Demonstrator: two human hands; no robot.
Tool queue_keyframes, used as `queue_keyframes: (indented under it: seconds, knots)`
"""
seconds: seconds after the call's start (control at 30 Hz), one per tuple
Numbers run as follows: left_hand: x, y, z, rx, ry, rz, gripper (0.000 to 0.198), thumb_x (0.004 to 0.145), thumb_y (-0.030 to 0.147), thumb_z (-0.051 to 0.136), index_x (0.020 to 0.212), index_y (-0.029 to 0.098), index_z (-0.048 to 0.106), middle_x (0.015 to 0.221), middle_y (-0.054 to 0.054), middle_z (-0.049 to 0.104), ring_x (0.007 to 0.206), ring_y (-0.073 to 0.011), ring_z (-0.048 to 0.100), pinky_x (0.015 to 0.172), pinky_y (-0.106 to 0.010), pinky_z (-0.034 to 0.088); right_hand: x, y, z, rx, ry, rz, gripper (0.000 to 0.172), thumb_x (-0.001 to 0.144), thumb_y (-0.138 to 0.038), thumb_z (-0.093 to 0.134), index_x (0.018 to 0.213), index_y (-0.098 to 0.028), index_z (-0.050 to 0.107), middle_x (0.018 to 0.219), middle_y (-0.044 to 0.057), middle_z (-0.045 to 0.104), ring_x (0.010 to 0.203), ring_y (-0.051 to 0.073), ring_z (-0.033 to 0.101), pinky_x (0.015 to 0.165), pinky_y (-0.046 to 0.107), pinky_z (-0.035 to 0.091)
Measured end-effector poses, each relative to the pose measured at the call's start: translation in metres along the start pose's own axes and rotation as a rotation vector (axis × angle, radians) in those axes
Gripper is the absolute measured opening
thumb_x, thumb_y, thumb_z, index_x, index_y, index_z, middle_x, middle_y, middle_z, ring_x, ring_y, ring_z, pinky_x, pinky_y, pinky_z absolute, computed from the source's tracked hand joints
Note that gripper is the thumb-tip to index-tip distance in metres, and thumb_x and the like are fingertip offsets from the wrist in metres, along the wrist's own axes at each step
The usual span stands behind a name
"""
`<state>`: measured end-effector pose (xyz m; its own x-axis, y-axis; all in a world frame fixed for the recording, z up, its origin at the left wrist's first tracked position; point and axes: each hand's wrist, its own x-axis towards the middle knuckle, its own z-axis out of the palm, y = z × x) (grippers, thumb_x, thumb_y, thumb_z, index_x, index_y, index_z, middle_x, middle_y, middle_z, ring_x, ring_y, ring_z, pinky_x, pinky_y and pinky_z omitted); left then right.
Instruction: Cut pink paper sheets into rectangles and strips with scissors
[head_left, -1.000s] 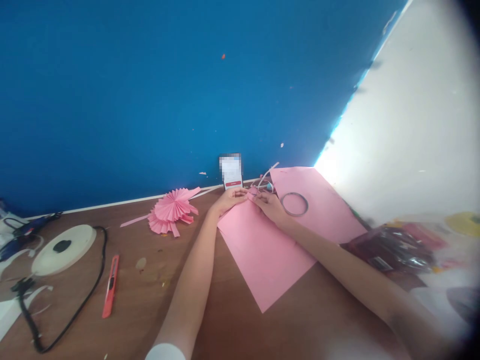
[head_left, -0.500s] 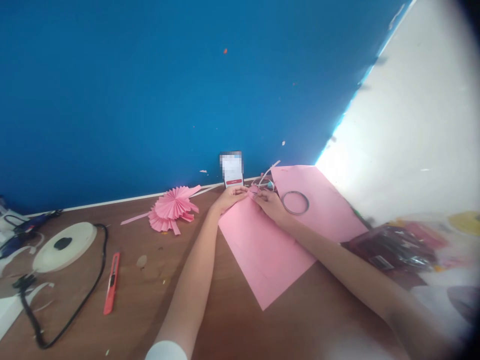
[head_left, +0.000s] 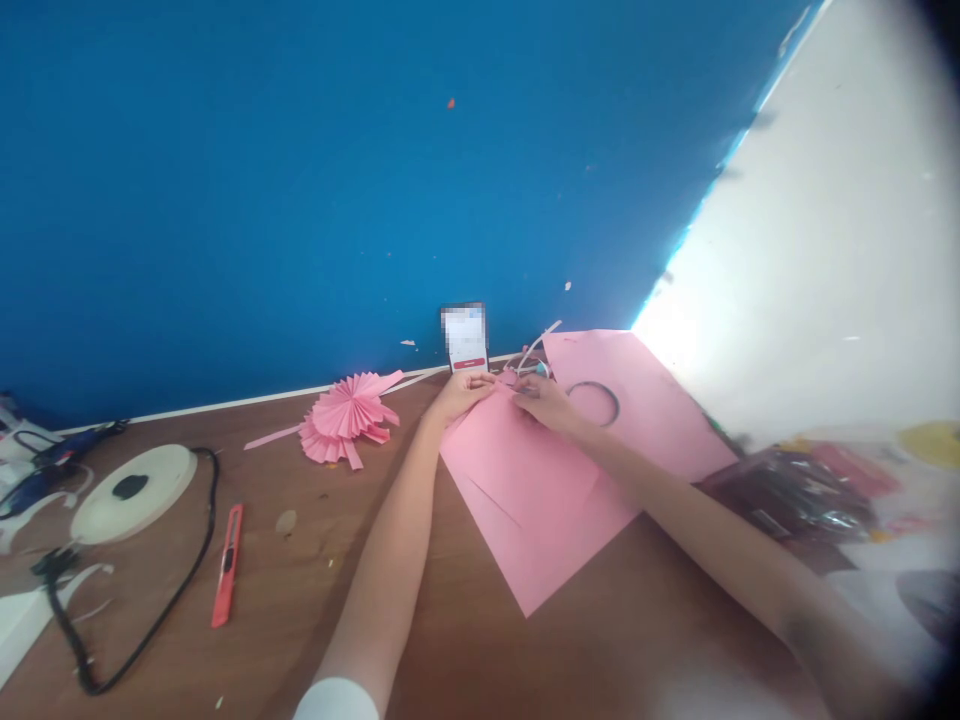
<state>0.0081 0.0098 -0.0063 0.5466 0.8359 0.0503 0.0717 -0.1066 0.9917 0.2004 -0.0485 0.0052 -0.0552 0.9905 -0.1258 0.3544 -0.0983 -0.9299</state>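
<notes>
Scene: At a brown bench (head_left: 300, 610) under a blue wall (head_left: 300, 200), I watch two bare arms stretch out to the far edge of a pink sheet (head_left: 525, 500).
Left hand: The left hand (head_left: 466, 392) is closed in a pinch on the sheet's far edge, palm down. Its forearm runs straight up from the lower frame.
Right hand: The right hand (head_left: 544, 400) grips the same edge just beside it, fingertips nearly touching the left's. Its arm comes in low from the right.
Sheet: It lies on the bench between the forearms, overlapping a second pink sheet (head_left: 660, 420) that carries a ring (head_left: 615, 405).
Progress: By my reading, folding has barely begun. The sheet is almost wholly smooth, while a pleated fan (head_left: 346, 415) lies finished to the left.
Around: A phone (head_left: 465, 338) leans on the wall, and a craft knife (head_left: 227, 565) lies well apart.
</notes>
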Motion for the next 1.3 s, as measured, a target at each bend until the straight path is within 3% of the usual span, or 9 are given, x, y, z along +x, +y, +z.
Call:
queue_keyframes:
  seconds: [0.2, 0.33, 0.43, 0.57, 0.73, 0.83, 0.97, 1.17, 1.3]
  knots:
    - [0.000, -0.001, 0.001, 0.018, 0.071, -0.013, 0.038, 0.074, 0.037, 0.067, 0.102, 0.010, 0.065, 0.091, -0.010, 0.068, 0.079, -0.0154, 0.060, 0.072, -0.026, 0.042, -0.006, -0.002, -0.022, -0.294, -0.168, 0.019, 0.030, 0.075, -0.017, 0.053, 0.105, -0.018, 0.055, 0.070, 0.003, 0.068, 0.055, 0.013, 0.060, 0.047, 0.021, 0.040]
    - [0.002, -0.004, 0.000, 0.031, 0.115, -0.003, 0.035, 0.075, 0.035, 0.065, 0.101, 0.011, 0.064, 0.093, -0.010, 0.067, 0.081, -0.0150, 0.060, 0.074, -0.026, 0.043, -0.013, -0.011, -0.023, -0.491, -0.022, -0.049, 0.013, 0.075, -0.018, 0.051, 0.085, -0.017, 0.061, 0.074, 0.005, 0.068, 0.062, 0.015, 0.061, 0.053, 0.022, 0.039]
    - [0.002, -0.003, 0.001, 0.043, 0.168, 0.010, 0.033, 0.076, 0.034, 0.064, 0.102, 0.012, 0.063, 0.099, -0.010, 0.066, 0.087, -0.0153, 0.060, 0.078, -0.026, 0.043, -0.019, -0.022, -0.020, -0.477, 0.016, -0.063, 0.013, 0.078, -0.019, 0.047, 0.071, -0.017, 0.058, 0.066, 0.003, 0.067, 0.058, 0.013, 0.060, 0.053, 0.021, 0.040]
    - [-0.001, 0.003, 0.002, 0.035, 0.126, -0.001, 0.036, 0.078, 0.034, 0.062, 0.107, 0.014, 0.060, 0.094, -0.007, 0.066, 0.078, -0.0135, 0.059, 0.071, -0.024, 0.043, -0.022, -0.027, -0.020, -0.399, -0.134, -0.029, 0.022, 0.082, -0.025, 0.045, 0.066, -0.016, 0.057, 0.065, 0.005, 0.068, 0.053, 0.012, 0.061, 0.053, 0.021, 0.044]
    - [-0.003, 0.006, 0.003, 0.006, 0.077, -0.026, 0.038, 0.079, 0.038, 0.061, 0.110, 0.017, 0.057, 0.080, -0.003, 0.064, 0.064, -0.0106, 0.054, 0.059, -0.021, 0.039, -0.021, -0.020, -0.025, -0.497, -0.260, 0.022, 0.033, 0.085, -0.025, 0.041, 0.060, -0.015, 0.060, 0.063, 0.008, 0.068, 0.056, 0.015, 0.062, 0.056, 0.024, 0.047]
    - [-0.001, 0.003, 0.003, 0.044, 0.083, -0.003, 0.034, 0.078, 0.037, 0.062, 0.105, 0.017, 0.057, 0.078, -0.002, 0.062, 0.064, -0.0103, 0.054, 0.061, -0.021, 0.039, -0.021, -0.018, -0.027, -0.532, -0.305, 0.034, 0.036, 0.087, -0.025, 0.036, 0.063, -0.015, 0.061, 0.067, 0.009, 0.068, 0.058, 0.016, 0.062, 0.057, 0.025, 0.047]
    - [0.004, -0.003, 0.004, 0.085, 0.078, 0.118, 0.025, 0.075, 0.032, 0.064, 0.093, 0.015, 0.057, 0.086, -0.003, 0.062, 0.080, -0.0124, 0.057, 0.073, -0.023, 0.042, -0.023, -0.019, -0.026, -0.597, -0.351, 0.048, 0.032, 0.088, -0.022, 0.034, 0.073, -0.015, 0.061, 0.072, 0.011, 0.069, 0.064, 0.017, 0.062, 0.059, 0.025, 0.045]
    - [0.006, -0.006, 0.003, 0.106, 0.080, 0.147, 0.017, 0.076, 0.027, 0.061, 0.086, 0.016, 0.052, 0.076, 0.002, 0.056, 0.074, -0.0100, 0.054, 0.071, -0.021, 0.040, -0.028, -0.025, -0.024, -0.785, -0.269, -0.051, 0.022, 0.084, -0.023, 0.042, 0.070, -0.016, 0.056, 0.091, 0.012, 0.067, 0.081, 0.019, 0.061, 0.065, 0.025, 0.041]
    - [0.007, -0.004, 0.002, 0.124, 0.051, 0.157, 0.013, 0.076, 0.023, 0.058, 0.085, 0.014, 0.056, 0.085, -0.001, 0.060, 0.083, -0.0115, 0.056, 0.079, -0.024, 0.040, -0.035, -0.028, -0.023, -0.828, -0.175, -0.077, 0.019, 0.084, -0.022, 0.040, 0.087, -0.017, 0.057, 0.096, 0.011, 0.065, 0.083, 0.020, 0.061, 0.064, 0.026, 0.039]
